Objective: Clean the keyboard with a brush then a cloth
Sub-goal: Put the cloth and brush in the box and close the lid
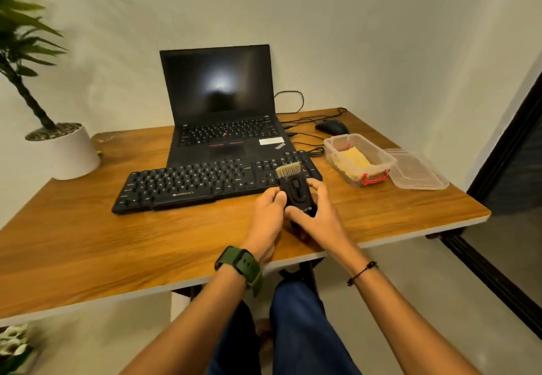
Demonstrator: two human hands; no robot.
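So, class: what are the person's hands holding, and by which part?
Both hands hold the brush by its black body: the left hand on its left side, the right hand on its right, bristles left free.

A black keyboard (211, 182) lies flat mid-desk. A black brush (296, 188) with pale bristles pointing far is held over its right end. A yellow cloth (353, 157) lies folded in the clear tub, right.

Both arms reach forward from near, converging ahead. The left hand (268, 213), with a green watch (239, 266) on its wrist, and the right hand (315, 210), a dark bracelet (362, 272) on its wrist, grip the same brush (296, 188) from either side, fingers curled.
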